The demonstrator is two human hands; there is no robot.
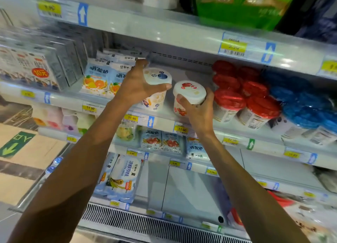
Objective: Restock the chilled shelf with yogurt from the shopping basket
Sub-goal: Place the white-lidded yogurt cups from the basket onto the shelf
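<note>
Two bare forearms reach up from the bottom edge toward a white chilled shelf point(169, 115) in a shop cooler w/ several tiers, a slotted vent grille point(145, 222) along its base. Left hand point(138, 86) has its grip closed round a white yogurt tub with a blueberry lid point(157, 77), resting on the shelf. Right hand point(197, 113) grips a white yogurt tub with a strawberry lid point(189, 91), tilted toward the camera, just beside the first, at the shelf's front. Right of them: red-lidded tubs point(246, 97), then blue-lidded tubs point(306, 104). Left: blue-and-white pouches point(96, 78) w/ orange and pineapple pics, then a carton multipack point(31, 69) w/ red sticker "10元". Yellow price tags point(131, 118) on the shelf lip read "11.90", next to blue up-arrows. Lower-tier tags read "6.90". Floor at left is tan tile w/ a green arrow sign point(15, 144).
</note>
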